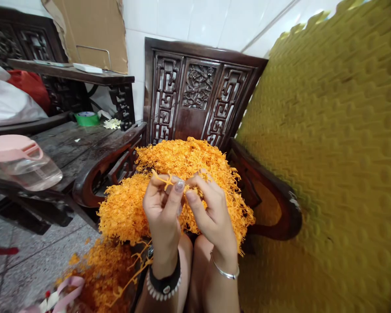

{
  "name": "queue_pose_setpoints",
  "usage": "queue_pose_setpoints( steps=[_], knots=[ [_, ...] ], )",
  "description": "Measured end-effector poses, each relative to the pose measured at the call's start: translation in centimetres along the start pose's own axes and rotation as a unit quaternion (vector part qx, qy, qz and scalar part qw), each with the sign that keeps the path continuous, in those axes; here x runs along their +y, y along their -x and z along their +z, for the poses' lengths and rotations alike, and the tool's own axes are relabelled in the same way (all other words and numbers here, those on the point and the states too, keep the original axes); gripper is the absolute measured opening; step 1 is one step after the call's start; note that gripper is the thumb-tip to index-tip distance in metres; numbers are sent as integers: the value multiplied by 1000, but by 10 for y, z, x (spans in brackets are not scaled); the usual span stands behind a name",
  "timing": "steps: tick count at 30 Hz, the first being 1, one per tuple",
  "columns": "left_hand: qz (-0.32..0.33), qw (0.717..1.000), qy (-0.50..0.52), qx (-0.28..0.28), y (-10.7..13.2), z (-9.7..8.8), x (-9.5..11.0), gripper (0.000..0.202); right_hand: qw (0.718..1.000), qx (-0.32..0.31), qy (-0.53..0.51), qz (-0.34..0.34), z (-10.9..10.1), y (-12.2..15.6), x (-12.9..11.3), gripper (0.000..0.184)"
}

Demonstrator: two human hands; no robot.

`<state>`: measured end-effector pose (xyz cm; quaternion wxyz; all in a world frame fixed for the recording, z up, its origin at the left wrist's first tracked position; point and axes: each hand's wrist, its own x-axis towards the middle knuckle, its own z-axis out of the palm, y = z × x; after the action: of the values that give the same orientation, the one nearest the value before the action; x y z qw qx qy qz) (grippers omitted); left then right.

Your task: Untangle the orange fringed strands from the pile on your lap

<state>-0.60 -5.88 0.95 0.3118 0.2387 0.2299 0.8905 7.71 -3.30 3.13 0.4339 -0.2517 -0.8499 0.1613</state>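
Between my two hands runs a thin orange branched plastic strand [168, 181], held up over a large heap of the same orange pieces [189, 154]. My left hand [164, 204] pinches it between thumb and fingers, with one end sticking out past the fingertips. Close beside it, my right hand [211, 208] also has thumb and fingers closed on the strand. The fingertips nearly meet. The heap rests on a dark carved wooden chair [203, 121], right behind and below the hands. Some of the strand is hidden by the fingers.
To the left stands a dark wooden bench [84, 143] with a pink-lidded water bottle [29, 163] and green tape [87, 118]. More orange pieces [101, 269] lie low at left, near a pink-handled bag [70, 287]. A yellow foam mat [329, 143] rises along the right.
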Motion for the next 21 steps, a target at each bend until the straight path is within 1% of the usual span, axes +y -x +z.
queue_pose_setpoints(
  steps=[2,4,5,7,9,10,11,12,14,15,16,17,18,19,20,21],
  knots=[
    [-3,1000,-11,-1,0,-1,1,17,1000,-9,-6,-9,1,0,1,12],
    [-25,1000,-1,13,2,0,2,18,1000,9,-21,-17,4,0,1,14],
    [-45,998,22,28,4,2,3,19,999,28,-39,-24,7,0,0,19],
    [-96,989,104,46,9,7,5,22,991,79,-101,-33,14,0,-2,26],
    [-129,975,176,37,15,14,8,23,970,133,-205,-17,19,0,-6,31],
    [-136,971,196,24,17,17,10,24,949,158,-274,1,20,0,-7,32],
    [-142,968,208,7,19,19,12,26,919,176,-351,20,18,0,-9,32],
    [-148,965,216,-6,21,20,16,27,882,189,-431,36,15,0,-10,32],
    [-149,958,244,-28,23,18,25,26,796,210,-566,45,4,-1,-8,28],
    [-126,957,260,-33,24,13,32,26,765,222,-604,39,-3,-3,-5,27],
    [-93,959,265,-34,26,6,38,26,749,233,-620,29,-8,-5,-1,28],
    [-62,965,251,-34,29,-5,46,28,755,231,-613,16,-12,-7,4,31],
    [-43,974,219,-39,33,-18,54,31,776,220,-591,7,-13,-10,8,34],
    [-47,983,171,-54,38,-33,61,34,806,200,-557,8,-11,-13,12,36],
    [-83,987,115,-78,44,-49,69,36,838,176,-515,16,-5,-16,15,36],
    [-127,984,66,-109,51,-66,76,37,873,149,-464,29,4,-19,16,36]
  ],
)
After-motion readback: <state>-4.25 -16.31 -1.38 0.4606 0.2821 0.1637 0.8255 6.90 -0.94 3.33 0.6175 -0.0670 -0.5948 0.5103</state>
